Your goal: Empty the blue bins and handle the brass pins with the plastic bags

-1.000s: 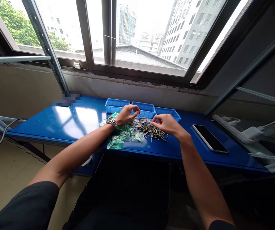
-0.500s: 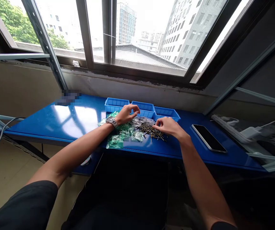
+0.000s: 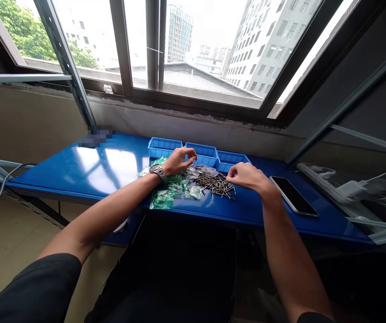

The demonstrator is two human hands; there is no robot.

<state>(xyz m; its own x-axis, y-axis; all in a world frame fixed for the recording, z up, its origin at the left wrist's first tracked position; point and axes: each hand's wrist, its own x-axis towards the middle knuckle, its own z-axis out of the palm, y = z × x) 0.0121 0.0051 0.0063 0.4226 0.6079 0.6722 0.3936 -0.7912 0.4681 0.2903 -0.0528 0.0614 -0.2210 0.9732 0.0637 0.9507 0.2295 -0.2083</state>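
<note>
My left hand, with a metal watch on its wrist, hovers above green and clear plastic packets. Its thumb and fingers curl toward each other in a pinch; whether anything small is in them I cannot make out. To the right, my right hand is closed in a pinch beside a loose pile of thin brass-and-dark metal pins. What its fingertips hold, if anything, is too small to tell. Clear plastic bags lie between the hands, behind the pile.
Blue plastic bins stand in a row at the back: a left bin, a middle bin and a right bin. A phone lies on the blue table at right, near a power strip with a white charger.
My right hand has moved right, from over the pins to beside the pile, uncovering more of them. My left hand has stayed nearly in place.
</note>
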